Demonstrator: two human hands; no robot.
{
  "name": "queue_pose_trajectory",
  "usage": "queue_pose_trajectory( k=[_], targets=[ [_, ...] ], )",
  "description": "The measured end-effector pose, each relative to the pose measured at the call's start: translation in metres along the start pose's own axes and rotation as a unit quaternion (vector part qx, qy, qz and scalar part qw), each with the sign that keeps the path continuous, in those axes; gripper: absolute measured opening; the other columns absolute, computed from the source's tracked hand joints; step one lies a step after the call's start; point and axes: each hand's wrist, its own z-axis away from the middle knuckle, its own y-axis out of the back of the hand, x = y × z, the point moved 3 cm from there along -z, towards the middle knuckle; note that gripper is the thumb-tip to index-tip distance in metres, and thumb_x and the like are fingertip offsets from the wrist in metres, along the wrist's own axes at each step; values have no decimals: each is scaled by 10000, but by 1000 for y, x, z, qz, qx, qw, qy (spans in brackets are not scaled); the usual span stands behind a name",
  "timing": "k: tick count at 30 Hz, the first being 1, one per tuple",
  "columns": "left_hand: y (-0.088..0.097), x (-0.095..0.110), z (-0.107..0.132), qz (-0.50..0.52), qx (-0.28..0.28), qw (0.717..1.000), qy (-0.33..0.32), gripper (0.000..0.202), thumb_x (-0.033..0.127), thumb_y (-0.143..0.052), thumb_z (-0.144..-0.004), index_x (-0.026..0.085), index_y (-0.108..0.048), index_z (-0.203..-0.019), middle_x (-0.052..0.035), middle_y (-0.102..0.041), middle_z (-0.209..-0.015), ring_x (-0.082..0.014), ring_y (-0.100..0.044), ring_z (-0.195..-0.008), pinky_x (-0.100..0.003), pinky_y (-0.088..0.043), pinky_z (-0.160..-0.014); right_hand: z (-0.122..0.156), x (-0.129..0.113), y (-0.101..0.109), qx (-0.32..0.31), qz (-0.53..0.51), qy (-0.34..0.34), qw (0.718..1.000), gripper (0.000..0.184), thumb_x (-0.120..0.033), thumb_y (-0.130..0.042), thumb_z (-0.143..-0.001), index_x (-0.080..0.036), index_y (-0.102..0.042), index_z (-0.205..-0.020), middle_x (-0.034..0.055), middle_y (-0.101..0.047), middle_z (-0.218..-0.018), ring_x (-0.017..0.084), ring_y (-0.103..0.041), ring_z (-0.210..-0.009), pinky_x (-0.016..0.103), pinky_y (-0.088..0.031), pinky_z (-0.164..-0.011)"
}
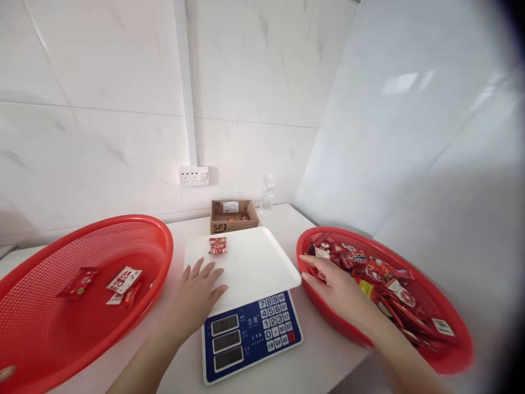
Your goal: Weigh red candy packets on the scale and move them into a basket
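My left hand (200,290) is open over the front left of the white scale tray (246,268), fingers spread and nothing in them. A small red snack packet (218,245) lies on the tray just beyond its fingertips. Below the tray shows the scale's blue keypad panel (252,339) with three displays. At the near-left rim of the right red basket (463,350), my right hand (336,282) is open, index finger and thumb stretched out and apart. Many red snack packets (369,268) fill that basket; my right hand and forearm hide some of them.
To the left stands a large red basket (164,241) holding several packets (124,279). A fingertip of another hand (6,374) shows at the lower left edge. Behind the scale are a cardboard box (234,224) with packets inside and a clear plastic bottle (267,196).
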Motion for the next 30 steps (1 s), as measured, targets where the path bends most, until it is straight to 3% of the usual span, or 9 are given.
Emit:
queue_pose_trajectory(
  k=[3, 7, 12, 16, 20, 26, 30],
  targets=[
    [-1, 2, 0, -11, 1, 1000, -13, 427, 389, -438, -875, 183, -570, -1225, -128, -510, -1360, -361, -303, -1340, -617, -237, -1058, 3, 32, 23, -35, 103, -42, 993, 458, -358, -447, -858, -202, -512, -1284, 105, -524, -1338, 262, -465, -1238, 399, -374, -1004],
    [5, 14, 7, 41, 10, 998, -45, 455, 478, -357, -893, 263, -533, -1252, -46, -515, -1365, -284, -272, -1367, -548, -328, -1053, 2, 53, 39, -97, 190, -99, 972, 506, -401, -449, -861, -179, -486, -1314, 140, -575, -1274, 305, -522, -1174, 400, -410, -934],
    [0, 23, 25, 92, 11, 993, -72, 413, 459, -372, -905, 330, -500, -1276, 7, -511, -1369, -243, -296, -1356, -489, -375, -1035, -10, 52, 28, -167, 193, -128, 958, 639, -465, -491, -828, -196, -376, -1396, 153, -669, -1098, 336, -622, -1002, 402, -450, -811],
    [-7, 20, 35, 83, 5, 992, -92, 402, 432, -415, -895, 357, -492, -1283, 19, -515, -1364, -250, -317, -1340, -488, -385, -1016, -24, 59, 13, -193, 166, -105, 961, 742, -391, -624, -737, -216, -360, -1407, 141, -645, -1160, 312, -615, -1026, 352, -450, -813],
    [-7, 7, 40, 70, 19, 994, -77, 405, 441, -397, -898, 380, -479, -1290, 36, -495, -1379, -242, -339, -1326, -438, -456, -960, -32, 73, 15, -176, 147, -97, 968, 754, -280, -668, -682, -199, -398, -1382, 122, -578, -1275, 286, -567, -1116, 312, -429, -867],
    [-9, -7, 39, 51, -1, 994, -97, 440, 439, -414, -896, 410, -405, -1335, 72, -468, -1394, -217, -336, -1319, -362, -500, -916, -32, 80, 49, -94, 173, -134, 971, 702, -375, -583, -761, -248, -330, -1403, 90, -601, -1246, 282, -580, -1089, 327, -448, -811],
    [-11, -5, 37, 47, 4, 994, -102, 430, 430, -422, -895, 425, -412, -1325, 85, -477, -1384, -211, -350, -1311, -349, -507, -907, -31, 78, 68, -42, 233, -166, 957, 688, -273, -553, -784, -164, -311, -1419, 195, -547, -1281, 384, -514, -1148, 472, -411, -859]
  ],
)
